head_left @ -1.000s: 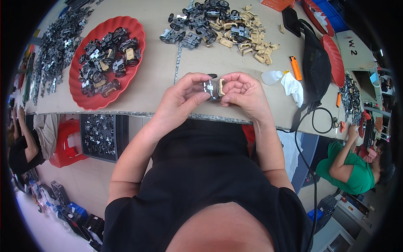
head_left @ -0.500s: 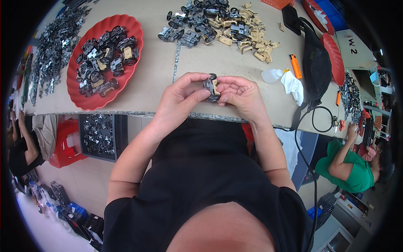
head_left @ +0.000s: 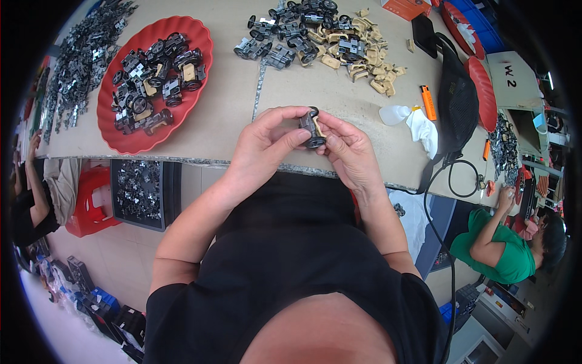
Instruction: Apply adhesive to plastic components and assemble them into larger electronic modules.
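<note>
Between my two hands, just over the table's front edge, is a small toy car chassis (head_left: 308,125), grey with black wheels and a tan piece on its right side. My left hand (head_left: 260,145) pinches its grey side between thumb and forefinger. On the other side, my right hand (head_left: 354,151) has its fingertips closed on the tan piece and its thumb by the near wheel. A red scalloped tray (head_left: 200,45) to the left holds several similar chassis (head_left: 159,85). Farther off lie a heap of wheeled chassis (head_left: 291,30) and loose tan pieces (head_left: 370,51).
Grey parts (head_left: 79,67) are heaped at the far left. To the right lie a small white bottle (head_left: 393,114), a white cloth (head_left: 422,130), an orange lighter (head_left: 428,103) and a black bag (head_left: 459,91) with a cable. A person in green (head_left: 497,246) works at the right.
The chassis has tilted slightly in my hands, showing more of its near wheel. My right thumb and fingers have shifted along its right side. The whole view has moved slightly.
</note>
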`<action>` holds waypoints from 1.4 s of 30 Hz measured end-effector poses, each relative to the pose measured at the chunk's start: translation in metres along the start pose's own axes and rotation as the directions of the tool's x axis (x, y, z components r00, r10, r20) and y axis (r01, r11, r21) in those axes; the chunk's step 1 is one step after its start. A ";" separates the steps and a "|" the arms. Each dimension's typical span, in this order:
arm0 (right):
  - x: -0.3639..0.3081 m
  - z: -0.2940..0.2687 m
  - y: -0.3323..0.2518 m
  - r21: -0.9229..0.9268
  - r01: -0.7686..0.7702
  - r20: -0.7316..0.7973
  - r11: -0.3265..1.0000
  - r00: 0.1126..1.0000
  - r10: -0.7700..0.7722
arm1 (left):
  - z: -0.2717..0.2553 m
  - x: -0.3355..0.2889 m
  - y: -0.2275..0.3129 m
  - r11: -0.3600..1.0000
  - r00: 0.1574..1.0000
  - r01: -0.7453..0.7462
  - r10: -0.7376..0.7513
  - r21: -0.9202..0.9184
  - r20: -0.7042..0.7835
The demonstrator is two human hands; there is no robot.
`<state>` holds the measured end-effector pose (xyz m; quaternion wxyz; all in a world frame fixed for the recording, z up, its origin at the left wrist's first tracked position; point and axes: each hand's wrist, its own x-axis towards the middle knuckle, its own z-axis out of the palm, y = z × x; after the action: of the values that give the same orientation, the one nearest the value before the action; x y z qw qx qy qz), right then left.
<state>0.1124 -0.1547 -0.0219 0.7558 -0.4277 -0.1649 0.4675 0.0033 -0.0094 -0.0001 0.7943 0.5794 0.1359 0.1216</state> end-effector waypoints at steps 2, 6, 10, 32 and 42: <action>0.001 0.001 -0.001 0.009 0.001 -0.007 1.000 1.000 -0.001 | 0.000 0.000 0.000 1.000 1.000 -0.007 0.007 0.007 0.001; 0.003 0.000 -0.005 0.074 -0.052 -0.008 0.996 0.999 0.052 | 0.001 -0.001 0.002 1.000 1.000 0.011 -0.011 -0.019 0.002; 0.004 0.001 -0.008 0.102 -0.058 -0.002 0.993 0.998 0.058 | -0.002 0.001 0.006 0.998 0.998 0.047 -0.046 -0.047 0.032; 0.008 -0.003 -0.015 0.111 -0.171 0.046 0.979 0.985 0.166 | -0.008 -0.004 0.007 0.999 0.998 0.035 -0.036 0.026 0.060; 0.018 -0.011 -0.024 0.165 -0.374 0.147 0.913 0.924 0.352 | -0.010 0.001 -0.008 0.980 0.991 -0.077 0.095 -0.181 0.093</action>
<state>0.1418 -0.1497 -0.0120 0.6824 -0.3495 -0.0799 0.6370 0.0006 -0.0025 -0.0107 0.8426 0.5171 0.0590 0.1381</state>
